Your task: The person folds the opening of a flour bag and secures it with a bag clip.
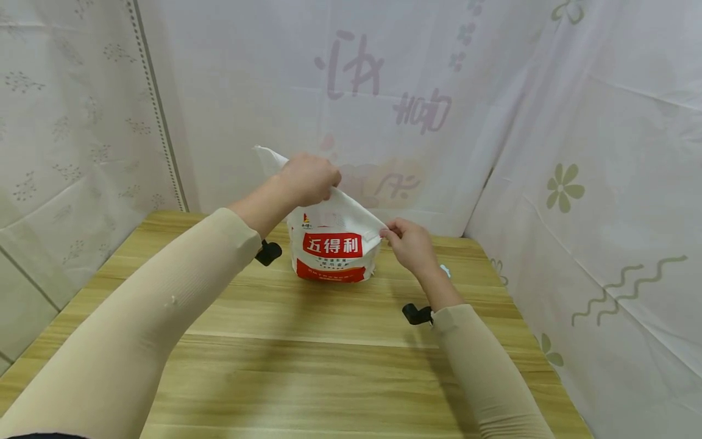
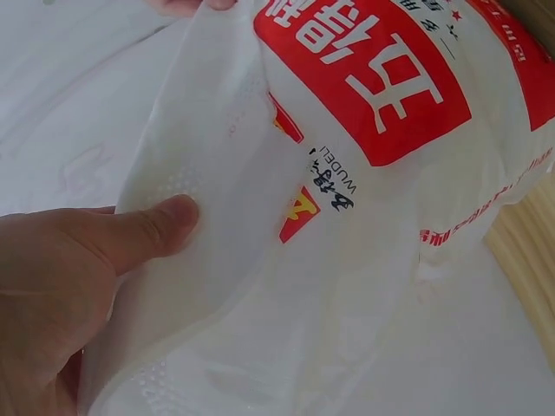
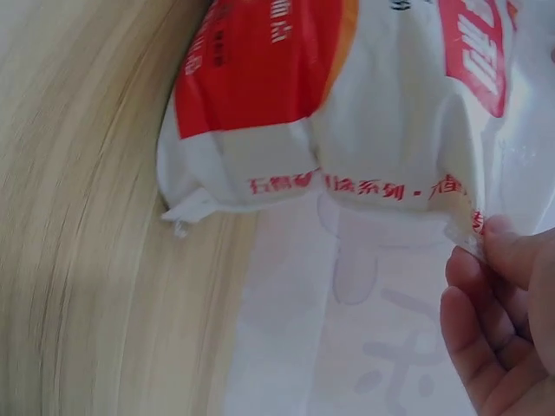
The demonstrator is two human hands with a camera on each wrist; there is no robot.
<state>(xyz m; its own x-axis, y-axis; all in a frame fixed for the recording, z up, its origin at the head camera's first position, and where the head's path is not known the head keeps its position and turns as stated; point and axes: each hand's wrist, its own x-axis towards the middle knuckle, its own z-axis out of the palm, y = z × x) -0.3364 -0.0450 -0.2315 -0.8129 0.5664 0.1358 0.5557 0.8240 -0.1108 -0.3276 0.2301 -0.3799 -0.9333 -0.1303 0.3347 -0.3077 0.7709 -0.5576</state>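
A white flour bag (image 1: 332, 244) with red labels and Chinese lettering stands at the back middle of the wooden table. My left hand (image 1: 309, 180) grips its slanting top edge, which is folded over toward me. In the left wrist view the thumb of my left hand (image 2: 78, 269) lies across this white flap, with the other fingers hidden behind it. Lower down, my right hand (image 1: 411, 244) pinches the bag's right corner. The right wrist view has that corner between thumb and forefinger of my right hand (image 3: 499, 303), while the bag's lower corner (image 3: 191, 208) hangs near the wood.
The wooden table (image 1: 307, 366) stretches from me to the back. Patterned white curtains (image 1: 263, 73) enclose it at the back and sides. A small pale blue thing (image 1: 445, 270) lies behind my right wrist. Black devices (image 1: 417, 314) are strapped at both wrists.
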